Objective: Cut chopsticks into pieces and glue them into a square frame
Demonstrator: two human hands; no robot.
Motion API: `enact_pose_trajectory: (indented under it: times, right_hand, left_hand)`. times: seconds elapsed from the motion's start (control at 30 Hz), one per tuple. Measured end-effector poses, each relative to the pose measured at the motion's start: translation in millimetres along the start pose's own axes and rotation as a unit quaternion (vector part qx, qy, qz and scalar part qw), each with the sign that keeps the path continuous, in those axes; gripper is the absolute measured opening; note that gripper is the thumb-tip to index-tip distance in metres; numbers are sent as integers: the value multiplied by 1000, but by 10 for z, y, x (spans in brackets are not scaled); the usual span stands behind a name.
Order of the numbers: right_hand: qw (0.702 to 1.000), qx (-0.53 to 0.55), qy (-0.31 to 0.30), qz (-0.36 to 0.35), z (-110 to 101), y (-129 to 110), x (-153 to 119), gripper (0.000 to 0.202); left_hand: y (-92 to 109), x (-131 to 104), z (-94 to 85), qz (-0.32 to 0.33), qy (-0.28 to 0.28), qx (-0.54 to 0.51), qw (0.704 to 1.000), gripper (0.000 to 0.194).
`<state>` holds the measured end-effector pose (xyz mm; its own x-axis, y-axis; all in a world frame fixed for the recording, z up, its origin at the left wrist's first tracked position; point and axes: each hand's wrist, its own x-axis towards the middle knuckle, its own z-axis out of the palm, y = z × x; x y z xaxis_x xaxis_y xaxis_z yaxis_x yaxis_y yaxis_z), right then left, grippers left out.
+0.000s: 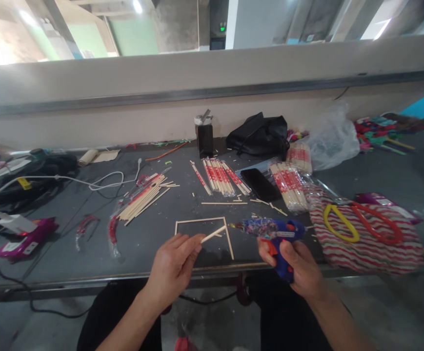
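Between the fingers of my left hand (177, 261) is a short wooden stick (213, 234), slanting up to the right. My right hand (299, 265) grips a blue hot glue gun (270, 228) by its handle, with fingers near the orange trigger. The gun's nozzle points left, close to the stick's far end; whether they touch I cannot tell. Beneath them on the table lies a partial frame of thin sticks (200, 220), its top and right sides showing. My left hand hides part of its left side.
Loose chopsticks (144, 201) lie left of centre, wrapped chopsticks (219, 176) further back. A phone (259, 184), a black bag (257, 135) and a striped cloth (369, 239) with yellow-handled scissors (339, 223) are to the right. A white cable (76, 180) crosses the left side.
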<state>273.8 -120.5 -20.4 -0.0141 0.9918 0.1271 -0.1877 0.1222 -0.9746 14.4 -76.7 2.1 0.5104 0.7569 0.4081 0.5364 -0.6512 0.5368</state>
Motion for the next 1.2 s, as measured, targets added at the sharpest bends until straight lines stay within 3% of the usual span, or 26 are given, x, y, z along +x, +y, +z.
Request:
enact_pose_trajectory:
  times: [1.2]
  right_hand:
    - [1000, -13, -22, -14, -25, 15, -4, 40]
  left_hand:
    - [0, -1, -8, 9, -5, 1, 1000, 26]
